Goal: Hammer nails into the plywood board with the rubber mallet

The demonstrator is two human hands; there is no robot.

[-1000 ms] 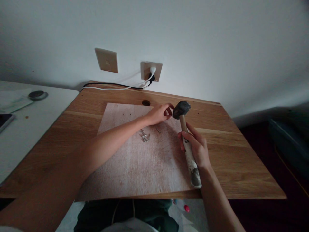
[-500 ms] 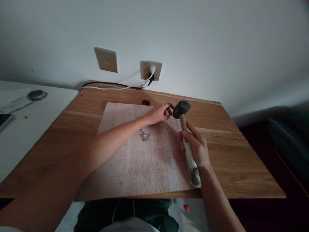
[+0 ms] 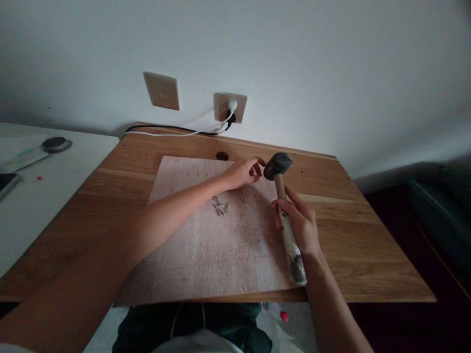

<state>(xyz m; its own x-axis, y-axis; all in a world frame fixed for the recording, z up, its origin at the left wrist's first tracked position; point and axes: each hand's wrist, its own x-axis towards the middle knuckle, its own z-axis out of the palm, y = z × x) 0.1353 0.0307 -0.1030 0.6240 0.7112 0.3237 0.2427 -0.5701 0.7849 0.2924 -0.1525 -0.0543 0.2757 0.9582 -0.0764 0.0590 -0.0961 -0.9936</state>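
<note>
My right hand is wrapped round the wooden handle of a hammer. The hammer's dark head hovers over the far right part of a thin plywood board. My left hand rests on the board just left of the hammer head, thumb and fingers pinched together; what they pinch is too small to make out. A small heap of several metal nails lies on the board beneath my left forearm, with one loose nail a little to the right.
The board lies on a wooden desk with a round cable hole at the back. Two wall plates hold plugs; cables run along the desk's rear edge. A white table adjoins on the left.
The hammer head has shifted very slightly to the right. Both hands otherwise hold their places.
</note>
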